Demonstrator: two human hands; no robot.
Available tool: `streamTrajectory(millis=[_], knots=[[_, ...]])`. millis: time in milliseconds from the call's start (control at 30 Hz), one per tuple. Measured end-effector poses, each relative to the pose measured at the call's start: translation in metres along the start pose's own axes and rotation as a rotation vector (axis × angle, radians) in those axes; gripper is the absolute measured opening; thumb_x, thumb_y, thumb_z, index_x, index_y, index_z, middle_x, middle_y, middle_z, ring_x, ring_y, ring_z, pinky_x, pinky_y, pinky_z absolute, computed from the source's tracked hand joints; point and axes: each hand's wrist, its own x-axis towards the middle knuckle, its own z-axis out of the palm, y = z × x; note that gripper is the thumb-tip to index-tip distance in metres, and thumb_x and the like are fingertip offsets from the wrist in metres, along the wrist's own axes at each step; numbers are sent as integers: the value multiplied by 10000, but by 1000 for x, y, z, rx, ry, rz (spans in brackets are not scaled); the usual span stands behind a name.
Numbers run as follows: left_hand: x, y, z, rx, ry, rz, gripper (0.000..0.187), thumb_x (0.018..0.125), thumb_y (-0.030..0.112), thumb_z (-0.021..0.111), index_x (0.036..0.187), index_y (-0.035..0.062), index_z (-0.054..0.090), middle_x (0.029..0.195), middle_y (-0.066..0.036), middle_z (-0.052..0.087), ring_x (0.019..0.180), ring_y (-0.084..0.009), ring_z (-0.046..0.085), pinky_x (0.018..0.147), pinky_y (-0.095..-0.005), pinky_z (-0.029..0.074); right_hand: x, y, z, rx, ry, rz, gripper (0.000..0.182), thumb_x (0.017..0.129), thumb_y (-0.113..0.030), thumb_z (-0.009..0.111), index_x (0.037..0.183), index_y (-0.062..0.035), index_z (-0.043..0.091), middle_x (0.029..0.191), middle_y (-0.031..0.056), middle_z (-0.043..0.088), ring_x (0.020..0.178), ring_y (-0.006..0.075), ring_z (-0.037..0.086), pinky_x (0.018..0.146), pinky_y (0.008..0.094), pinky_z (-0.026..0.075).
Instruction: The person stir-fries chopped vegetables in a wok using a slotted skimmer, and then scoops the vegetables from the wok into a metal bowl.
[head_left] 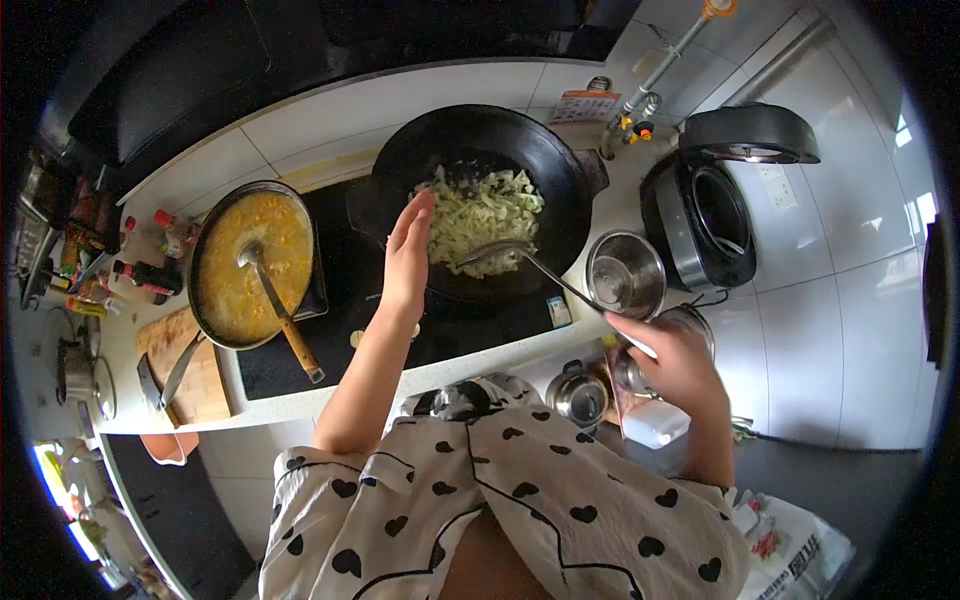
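Observation:
A large black wok (pixel 562 165) sits on the stovetop with chopped pale green vegetables (pixel 485 205) in it. My right hand (pixel 675 365) is closed around the handle of a metal spatula (pixel 497 252), whose head rests among the vegetables at their near side. Over the left part of the wok, my left hand (pixel 408 245) is held up edge-on with its fingers stretched out; nothing shows in it. Left of the wok stands a pan (pixel 199 310) of yellow soup (pixel 225 240). A ladle (pixel 280 315) with a wooden handle lies in that soup.
A steel pot (pixel 626 268) and a rice cooker (pixel 690 215) with its lid raised stand on the right. At the left are a cutting board (pixel 200 375) with a knife (pixel 180 370) and several bottles (pixel 140 280). Below the counter at right is a lidded pot (pixel 580 400).

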Motion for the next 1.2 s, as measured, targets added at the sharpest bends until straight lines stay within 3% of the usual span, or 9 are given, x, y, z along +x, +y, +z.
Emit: streamTrajectory(millis=[333, 467, 600, 700, 800, 933, 1100, 1167, 1200], knots=[[-2, -10, -6, -5, -1, 6, 507, 956, 332, 431, 1380, 61, 365, 1409, -103, 388, 1336, -227, 309, 1099, -355, 206, 66, 23, 62, -20, 89, 45, 530, 791, -44, 555, 1269, -271, 525, 751, 194, 598, 686, 343, 604, 613, 424, 466], [0, -11, -8, -17, 8, 30, 498, 960, 322, 429, 1373, 50, 372, 1406, -112, 390, 1328, -230, 322, 1095, -344, 221, 81, 36, 68, 3, 344, -152, 543, 790, -62, 575, 1287, -268, 509, 692, 177, 574, 622, 321, 587, 572, 404, 458], [1, -7, -4, -47, 31, 11, 463, 967, 266, 432, 1356, 19, 386, 1396, -122, 401, 1309, -228, 352, 1088, -324, 245, 104, 19, 70, 19, 198, 110, 549, 796, -53, 566, 1296, -269, 498, 732, 174, 603, 639, 307, 602, 589, 398, 465], [0, 1, -5, -16, 40, 30, 460, 965, 263, 440, 1351, 18, 393, 1391, -120, 408, 1305, -225, 358, 1083, -319, 254, 101, 28, 86, -77, 257, -92, 535, 787, -66, 564, 1272, -288, 519, 705, 197, 580, 578, 307, 566, 564, 369, 437], [-1, 4, -13, 62, 89, 141, 431, 964, 216, 447, 1336, 3, 407, 1378, -127, 422, 1288, -216, 379, 1069, -310, 273, 78, 29, 71, 56, 174, -33, 539, 768, -38, 567, 1255, -268, 539, 739, 188, 597, 596, 307, 576, 574, 362, 445], [13, -4, -38, 218, 199, 303, 356, 936, 94, 469, 1274, -17, 464, 1307, -140, 489, 1216, -209, 459, 1013, -293, 345, 73, 22, 37, 8, 136, 48, 535, 786, -73, 592, 1279, -267, 517, 888, 173, 635, 759, 312, 617, 678, 388, 472], [31, -6, -57, 469, 277, 337, 299, 915, 63, 469, 1199, -7, 530, 1201, -143, 558, 1122, -217, 532, 943, -297, 404, 148, 54, 93, 302, 266, 7, 500, 825, -86, 562, 1298, -229, 489, 1109, 153, 610, 967, 338, 600, 781, 386, 485], [39, -14, -70, 588, 326, 426, 308, 874, 14, 459, 1167, 11, 552, 1145, -148, 574, 1091, -258, 547, 916, -327, 427, 160, 38, 93, 343, 181, 64, 477, 808, 13, 539, 1276, -68, 499, 1247, 138, 555, 1147, 238, 543, 953, 297, 416], [41, -12, -74, 635, 337, 457, 315, 862, 2, 458, 1160, 14, 557, 1133, -150, 576, 1084, -268, 549, 911, -335, 431, 161, 34, 94, 349, 176, 31, 491, 798, 7, 538, 1275, -104, 510, 1245, 130, 555, 1134, 253, 550, 931, 309, 431]])
